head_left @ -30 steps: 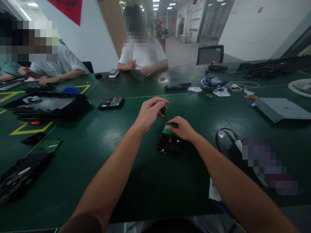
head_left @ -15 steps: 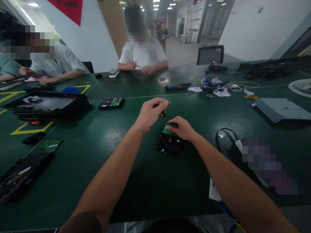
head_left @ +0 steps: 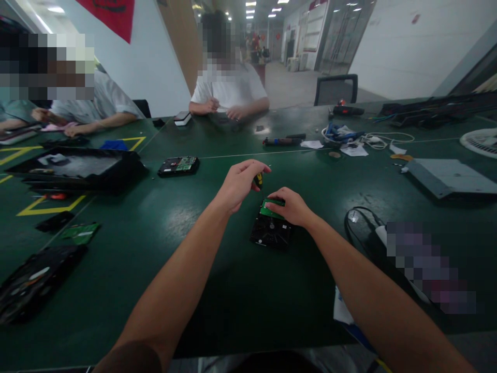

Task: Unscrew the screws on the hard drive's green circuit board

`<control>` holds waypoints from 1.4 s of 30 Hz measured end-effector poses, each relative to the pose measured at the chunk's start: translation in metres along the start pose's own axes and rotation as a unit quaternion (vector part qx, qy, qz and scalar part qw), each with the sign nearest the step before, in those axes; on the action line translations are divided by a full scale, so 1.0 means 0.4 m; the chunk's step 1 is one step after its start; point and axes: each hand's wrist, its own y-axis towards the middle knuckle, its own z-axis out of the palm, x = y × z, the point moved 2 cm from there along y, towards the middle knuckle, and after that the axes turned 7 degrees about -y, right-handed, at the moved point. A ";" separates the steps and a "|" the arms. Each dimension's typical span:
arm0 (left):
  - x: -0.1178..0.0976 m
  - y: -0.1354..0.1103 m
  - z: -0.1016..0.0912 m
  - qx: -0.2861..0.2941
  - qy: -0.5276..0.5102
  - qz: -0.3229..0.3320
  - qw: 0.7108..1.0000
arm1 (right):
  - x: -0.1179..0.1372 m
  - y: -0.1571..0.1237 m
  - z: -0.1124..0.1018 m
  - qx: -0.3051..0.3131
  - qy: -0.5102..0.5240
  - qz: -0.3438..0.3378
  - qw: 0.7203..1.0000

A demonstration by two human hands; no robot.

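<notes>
A black hard drive (head_left: 269,232) with a green circuit board (head_left: 267,209) at its far end lies on the dark green table (head_left: 233,290) in front of me. My right hand (head_left: 290,205) lies on the far end of the drive, fingers curled over the green board. My left hand (head_left: 238,182) hovers just beyond it, fingers pinched round the black-and-yellow handle of a small screwdriver (head_left: 258,180) that points down at the board.
Another hard drive (head_left: 178,165) lies further left, beside a black tray (head_left: 73,169). A loose green board (head_left: 79,232) and a dark device (head_left: 34,280) sit near left. Cables (head_left: 361,223) and a grey case (head_left: 450,176) are at right. Two people sit across the table.
My left hand has turned slightly on the screwdriver handle and dipped a little towards the board. My right hand and the drive have stayed put.
</notes>
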 end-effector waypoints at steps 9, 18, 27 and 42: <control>0.022 0.002 0.012 0.005 -0.107 -0.046 0.993 | 0.000 0.000 0.001 -0.001 -0.001 -0.006 1.000; 0.012 -0.004 0.012 0.020 -0.069 -0.039 0.997 | -0.004 -0.001 0.005 -0.003 0.008 -0.006 1.000; 0.012 -0.003 0.016 0.009 -0.037 0.009 0.999 | -0.002 -0.002 0.002 0.011 -0.001 0.011 1.000; 0.013 0.000 0.017 -0.021 -0.085 -0.005 0.996 | 0.000 -0.006 0.000 0.000 -0.021 -0.003 1.000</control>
